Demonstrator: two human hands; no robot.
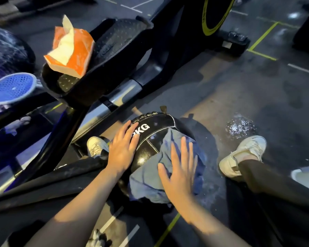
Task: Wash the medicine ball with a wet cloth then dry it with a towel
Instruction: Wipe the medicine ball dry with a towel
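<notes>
Head view: white capitals "KG" are printed on the black medicine ball (150, 139), with the figure before them hidden under the fingertips of the left hand (122, 150), so the weight cannot be read. The ball is round and no long axis can be given; its lettered panel is turned upward and away from the wearer, and a laced seam with a small loop tab is seen at its far edge. The ball is set on the dark gym floor (257, 86) between two white shoes, the left shoe (96, 146) partly hidden behind the left wrist and the right shoe (243, 155) well apart on the other side. The left hand is laid flat on the ball's left flank with fingers straight and slightly spread. The right hand (178, 166) is pressed flat, fingers spread wide, on a blue-grey cloth (150, 179) that is draped over the near right part of the ball. A wet, glistening patch (241, 127) is seen on the floor just beyond the right shoe. To the left, the black frame of an exercise machine (114, 72) stands close beside the ball, and an orange and white tissue pack (71, 49), with a tissue pulled up from it, is rested on its studded pedal. A blue perforated round object (12, 88) is seen at the far left edge. Yellow and white lines are marked on the floor, and no brand name can be read on the machine.
</notes>
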